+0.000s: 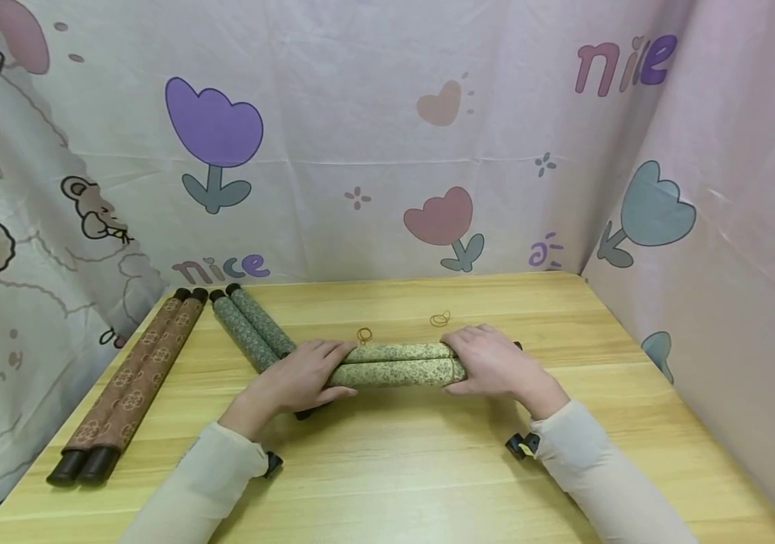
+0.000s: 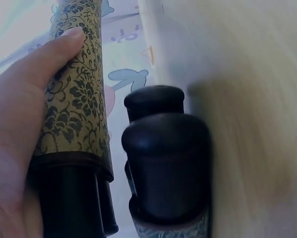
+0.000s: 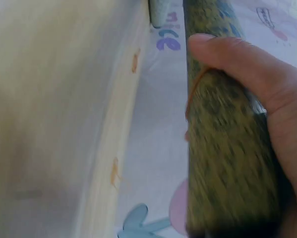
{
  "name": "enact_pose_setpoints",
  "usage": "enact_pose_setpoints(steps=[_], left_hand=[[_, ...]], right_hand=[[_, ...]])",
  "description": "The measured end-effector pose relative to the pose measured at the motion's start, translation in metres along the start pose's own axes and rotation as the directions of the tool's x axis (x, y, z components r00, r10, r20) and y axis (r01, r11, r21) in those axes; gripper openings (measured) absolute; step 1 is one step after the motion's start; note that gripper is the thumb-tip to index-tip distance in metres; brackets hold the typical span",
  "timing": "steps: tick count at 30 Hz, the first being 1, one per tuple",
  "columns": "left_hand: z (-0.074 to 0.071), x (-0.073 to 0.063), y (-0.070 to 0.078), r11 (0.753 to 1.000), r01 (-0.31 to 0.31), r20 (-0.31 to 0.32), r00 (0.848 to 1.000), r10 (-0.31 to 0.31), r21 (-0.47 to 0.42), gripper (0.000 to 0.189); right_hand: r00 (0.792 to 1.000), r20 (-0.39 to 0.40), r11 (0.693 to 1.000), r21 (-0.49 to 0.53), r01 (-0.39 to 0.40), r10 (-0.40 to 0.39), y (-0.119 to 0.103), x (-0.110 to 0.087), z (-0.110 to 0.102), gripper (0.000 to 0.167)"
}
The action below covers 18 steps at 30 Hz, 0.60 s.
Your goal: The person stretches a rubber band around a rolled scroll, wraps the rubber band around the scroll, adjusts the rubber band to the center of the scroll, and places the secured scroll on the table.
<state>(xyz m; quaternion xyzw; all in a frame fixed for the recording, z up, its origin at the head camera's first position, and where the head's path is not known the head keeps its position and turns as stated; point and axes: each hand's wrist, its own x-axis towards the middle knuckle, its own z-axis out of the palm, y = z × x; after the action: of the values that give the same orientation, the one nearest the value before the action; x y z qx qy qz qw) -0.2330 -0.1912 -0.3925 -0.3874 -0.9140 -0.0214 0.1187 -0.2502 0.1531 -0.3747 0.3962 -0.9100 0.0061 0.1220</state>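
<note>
While the yellow-green patterned scroll pair [image 1: 394, 372] is being held crosswise over the middle of the wooden table [image 1: 394, 468], its left end is being gripped by the left hand [image 1: 302, 374] and its right end by the right hand [image 1: 496, 363]. Neither grip is standing wide: both are being filled by the two side-by-side rolls, with the thumbs lying on the near side. In the right wrist view a thin orange elastic band [image 3: 194, 90] is being carried around the pair, just beside the right thumb; whether one is being carried at the left end cannot be told.

Toward the table's far edge, two loose bands [image 1: 439, 319] are lying apart. A green scroll pair [image 1: 243, 334] is being pointed from the far-left corner toward the left hand, and a brown flower-patterned scroll pair [image 1: 136, 378] is lying along the left edge.

Judging by the hold, the banded pair is being handled as one bundle; whether the band is being fitted or removed cannot be told. The next move seems to call for both rolls being pressed together and level, so that neither is being let slip.
</note>
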Motion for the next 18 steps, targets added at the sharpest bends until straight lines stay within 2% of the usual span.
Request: enact_pose_setpoints(steps=[7, 13, 18], left_hand=[[0.0011, 0.0012, 0.0015, 1.000, -0.013, 0.006, 1.000, 0.013, 0.011, 0.081], [-0.0005, 0.0008, -0.0004, 1.000, -0.006, -0.011, 1.000, 0.006, 0.012, 0.080], [-0.0021, 0.0007, -0.0012, 1.000, -0.011, -0.008, 1.000, 0.011, 0.013, 0.080]], right_hand=[[1.000, 0.015, 1.000, -0.003, 0.000, 0.000, -0.0069, 0.0033, 0.0030, 0.087], [0.998, 0.058, 0.996, 0.079, -0.041, 0.036, -0.0079, 0.0032, -0.0023, 0.102], [0.994, 0.089, 0.990, 0.117, -0.079, 0.069, -0.0052, 0.0016, -0.0059, 0.106]])
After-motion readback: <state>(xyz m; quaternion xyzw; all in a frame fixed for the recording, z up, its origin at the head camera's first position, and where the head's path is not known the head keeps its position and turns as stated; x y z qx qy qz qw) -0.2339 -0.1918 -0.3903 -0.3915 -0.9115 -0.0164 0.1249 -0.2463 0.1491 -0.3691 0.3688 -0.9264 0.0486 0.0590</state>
